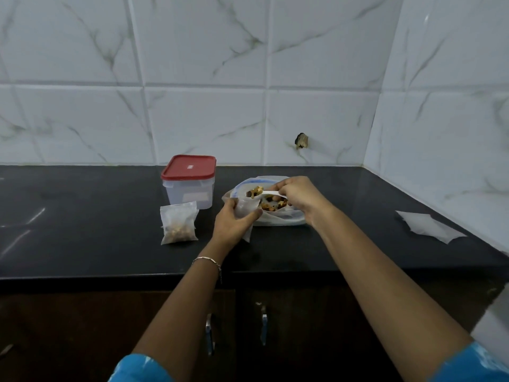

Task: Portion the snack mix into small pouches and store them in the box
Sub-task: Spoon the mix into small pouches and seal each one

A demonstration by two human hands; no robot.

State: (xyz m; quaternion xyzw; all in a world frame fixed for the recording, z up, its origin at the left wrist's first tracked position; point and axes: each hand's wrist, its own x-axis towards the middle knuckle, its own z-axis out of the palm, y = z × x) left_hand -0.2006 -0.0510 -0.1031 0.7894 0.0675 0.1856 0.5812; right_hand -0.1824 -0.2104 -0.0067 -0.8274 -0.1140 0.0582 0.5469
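Note:
My left hand [234, 223] grips a small translucent pouch [246, 209] upright by its side, mouth open. My right hand [298, 198] pinches the handle of a white spoon [268, 193] whose bowl carries snack mix just above the pouch's mouth. Behind both hands lies the large clear bag of snack mix [278, 216], open at the top with a blue zip edge. A filled small pouch [178, 223] leans on the counter to the left. Behind it stands the clear plastic box [190, 193], its red lid [189, 167] on.
The black counter [82, 230] runs along a white marble-tiled wall that turns a corner at the right. Flat empty pouches [429, 226] lie on the counter at the far right. Dark cabinet doors with metal handles [264, 325] are below the counter's front edge.

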